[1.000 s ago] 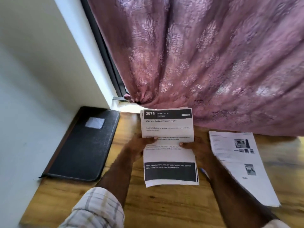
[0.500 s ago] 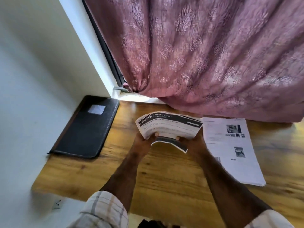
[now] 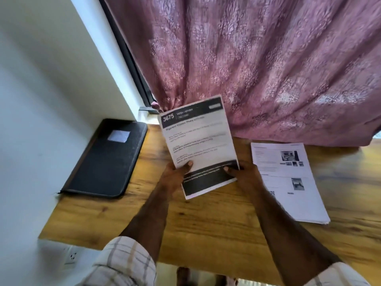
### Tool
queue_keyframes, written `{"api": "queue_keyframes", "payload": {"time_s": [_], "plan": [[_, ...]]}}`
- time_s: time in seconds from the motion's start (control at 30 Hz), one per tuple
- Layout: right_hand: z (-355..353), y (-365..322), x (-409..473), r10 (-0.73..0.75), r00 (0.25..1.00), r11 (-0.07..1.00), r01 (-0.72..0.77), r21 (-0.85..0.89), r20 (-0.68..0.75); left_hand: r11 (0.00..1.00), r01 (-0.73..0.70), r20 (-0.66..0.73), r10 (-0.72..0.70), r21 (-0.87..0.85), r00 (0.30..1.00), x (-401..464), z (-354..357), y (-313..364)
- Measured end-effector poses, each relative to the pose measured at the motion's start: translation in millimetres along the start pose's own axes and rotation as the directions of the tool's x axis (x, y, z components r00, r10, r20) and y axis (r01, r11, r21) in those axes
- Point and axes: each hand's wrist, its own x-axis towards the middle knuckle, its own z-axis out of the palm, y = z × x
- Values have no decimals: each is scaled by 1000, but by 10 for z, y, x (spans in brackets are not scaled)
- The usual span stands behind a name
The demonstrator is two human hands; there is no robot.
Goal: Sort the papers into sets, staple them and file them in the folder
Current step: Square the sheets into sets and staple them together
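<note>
The warm brown wooden desk top (image 3: 206,219) showed a streaked grain with a soft sheen. The black rectangular zip folder (image 3: 107,159) looked like matt, finely textured leatherette with a pale paper label. The held white printed paper sheets (image 3: 198,145) were matt, with dark ink bands; the flat white paper stack (image 3: 288,182) beside them looked equally dull. The mauve cloth curtain (image 3: 257,69) carried a raised woven pattern that caught light. The checked cloth sleeve (image 3: 123,263) looked soft and matt
</note>
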Motion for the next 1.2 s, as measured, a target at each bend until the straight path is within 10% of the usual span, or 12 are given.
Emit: {"api": "queue_keyframes", "payload": {"time_s": [0.23, 0.5, 0.83, 1.0, 1.2], "plan": [[462, -100, -284, 264, 965, 864, -241, 441, 11, 908, 198, 89, -177, -370, 980, -185, 83, -37], [81, 28, -242, 297, 948, 954, -298, 0, -113, 876, 248, 178, -189, -415, 966, -10, -838, 161], [-11, -186, -327, 393, 915, 905, -366, -218, 91, 899, 420, 255, -437, 121, 862, -190, -944, 205], [10, -131, -372, 344, 932, 939, -343, -27, 116, 951, 302, 146, -308, 63, 940, -219, -788, 26], [214, -203, -399, -88, 987, 996, 88, -2, -138, 992, -108, 73, 103, 61, 992, -279, -498, 302]]}}
